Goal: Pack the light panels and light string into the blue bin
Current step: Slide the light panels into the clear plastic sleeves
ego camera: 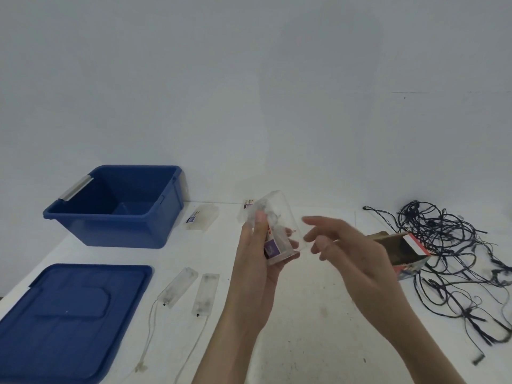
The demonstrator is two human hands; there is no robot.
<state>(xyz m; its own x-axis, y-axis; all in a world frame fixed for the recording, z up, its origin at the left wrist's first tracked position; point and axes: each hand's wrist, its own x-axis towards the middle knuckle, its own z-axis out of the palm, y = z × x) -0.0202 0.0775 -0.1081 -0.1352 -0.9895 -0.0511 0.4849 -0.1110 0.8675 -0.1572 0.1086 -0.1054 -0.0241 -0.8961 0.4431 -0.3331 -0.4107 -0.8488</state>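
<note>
Found open blue plastic bin far left on white table, flat blue plastic lid before it, two clear rectangular light panels right of lid, tangled black light string far right.

The light is soft, even and bluish; shadows are weak, a faint one at 3 o'clock of the blue bin. The clear pack in the left hand shows pale glare. The right hand and the light string at 4 o'clock are blurred.
</note>
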